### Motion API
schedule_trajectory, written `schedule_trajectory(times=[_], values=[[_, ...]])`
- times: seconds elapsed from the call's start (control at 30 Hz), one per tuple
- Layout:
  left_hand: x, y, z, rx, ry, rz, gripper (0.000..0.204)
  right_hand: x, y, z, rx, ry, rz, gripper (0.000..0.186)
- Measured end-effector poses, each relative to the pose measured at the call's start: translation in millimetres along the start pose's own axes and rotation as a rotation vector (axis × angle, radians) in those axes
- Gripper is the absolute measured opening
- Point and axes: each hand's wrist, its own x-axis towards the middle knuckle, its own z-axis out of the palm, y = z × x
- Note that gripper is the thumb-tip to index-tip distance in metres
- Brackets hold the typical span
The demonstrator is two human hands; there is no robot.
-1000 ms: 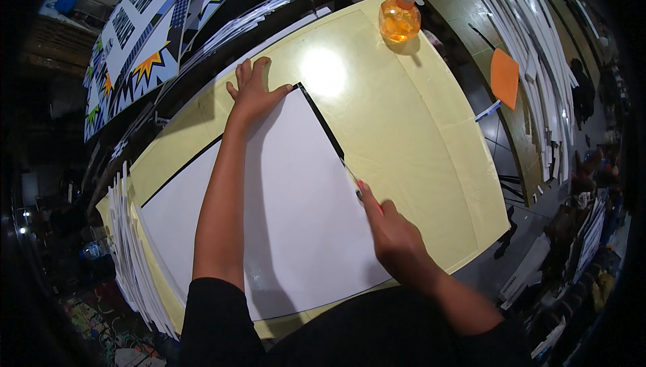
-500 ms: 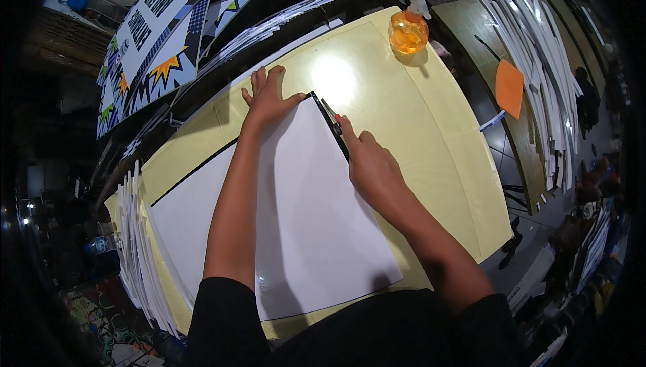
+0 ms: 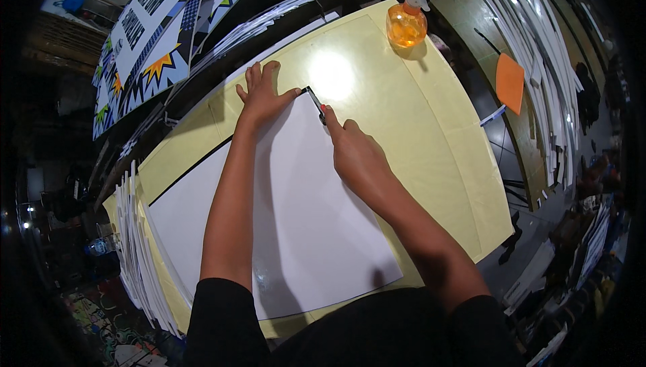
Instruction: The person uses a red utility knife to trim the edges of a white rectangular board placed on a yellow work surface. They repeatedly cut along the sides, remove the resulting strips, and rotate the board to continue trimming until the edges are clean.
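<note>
A large white board (image 3: 323,232) with black edging along its far sides lies on the pale yellow covered worktop (image 3: 431,165). My left hand (image 3: 261,98) rests with its fingers spread on the yellow surface beyond the board, its thumb at the far corner of the black strip (image 3: 305,90). In my right hand (image 3: 358,152) is a cutter knife (image 3: 322,115), gripped with the index finger stretched along it. Its blade lies at the board's right edge, near that same corner. Most of the knife's handle is hidden under my fingers.
An orange spray bottle (image 3: 406,25) stands at the worktop's far edge. White strips (image 3: 138,259) lie in a bundle at the left, with more strips (image 3: 531,64) on the right. An orange squeegee-like piece (image 3: 510,83) is beside these. Printed panels (image 3: 145,44) lean at the far left.
My right hand has moved left and slightly farther away, bringing the cutter knife from beside the black edge onto it. My left hand has shifted only slightly.
</note>
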Motion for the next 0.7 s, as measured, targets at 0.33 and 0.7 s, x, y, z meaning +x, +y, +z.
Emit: schedule_trajectory(times=[0.33,0.7], values=[[-7,8,-8,0.016,-0.013,0.002,0.085,-96,12,-6,-0.023,-0.008,-0.030,0.057],[-4,-1,1,0.015,0.036,0.006,0.085,-159,25,-31,-0.065,-0.057,-0.013,0.065]])
